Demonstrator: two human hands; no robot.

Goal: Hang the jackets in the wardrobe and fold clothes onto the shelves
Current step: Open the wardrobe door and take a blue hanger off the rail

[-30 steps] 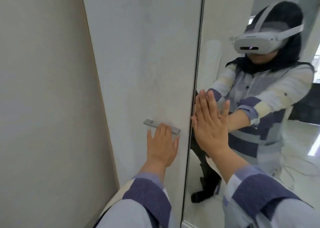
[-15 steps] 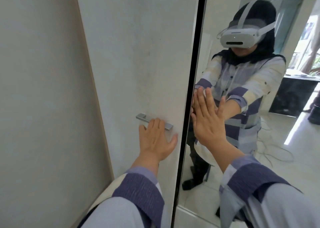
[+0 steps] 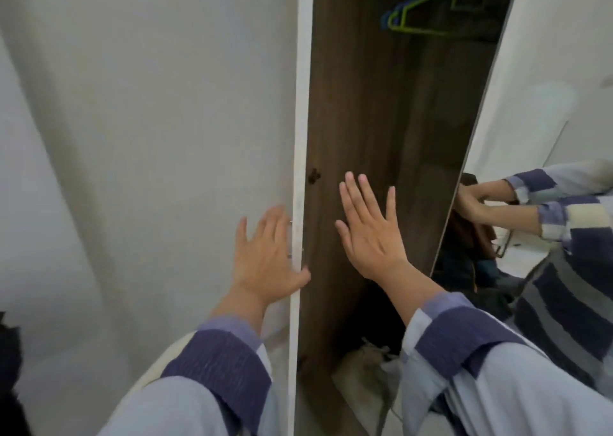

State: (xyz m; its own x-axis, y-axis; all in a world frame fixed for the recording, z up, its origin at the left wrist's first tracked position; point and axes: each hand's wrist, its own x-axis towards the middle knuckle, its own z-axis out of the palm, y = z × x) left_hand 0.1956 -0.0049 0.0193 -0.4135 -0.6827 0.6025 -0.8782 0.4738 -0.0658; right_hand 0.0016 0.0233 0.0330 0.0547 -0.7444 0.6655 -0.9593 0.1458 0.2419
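I see the wardrobe [image 3: 381, 120] standing open in front of me, its dark wood-grain interior filling the middle of the view between two doors. The white door [image 3: 166, 104] takes the whole left side and I see it nearly edge-on, so its handle is almost entirely hidden behind my left hand [image 3: 267, 263]. The mirrored door [image 3: 547, 87] swings out along the right edge, cut off by the frame; its glass reflects striped sleeves and two hands, blurred. At the top of the wardrobe interior hang green and blue hangers [image 3: 428, 14], bare, their hooks lost in shadow, and I cannot make out the rail. Down in the bottom of the wardrobe lies a pale crumpled bundle [image 3: 368, 366], partly covered by my right sleeve; I cannot tell what garment it is. My left hand lies flat with fingers spread on the white door at its right edge, thumb hooked round that edge. My right hand [image 3: 371, 236] is raised before the wardrobe opening, fingers straight and slightly fanned, touching nothing I can see.
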